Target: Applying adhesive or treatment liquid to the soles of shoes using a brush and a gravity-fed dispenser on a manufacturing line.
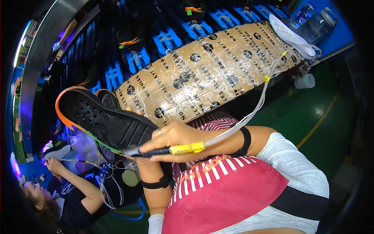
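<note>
A black shoe sole (107,119) with an orange and green edge is tilted up in front of me, its inner side with holes and ridges facing me. My left hand (139,112) grips it from behind; only some fingertips show over its far edge, the rest being hidden. My right hand (175,138) is closed around a black-handled brush (157,152) wrapped with yellow tape, a clear tube running from its end. The brush tip lies at the sole's near edge, by the green part. Behind the sole, part of another black sole (108,98) shows.
A cardboard-covered, tape-wrapped board (194,74) lies ahead, beside a conveyor with blue holders (167,41). Bottles (304,15) and a white pad (290,37) sit at far right. A white cup (305,81) is below them. At left, a co-worker's hand (55,165) is near another shoe.
</note>
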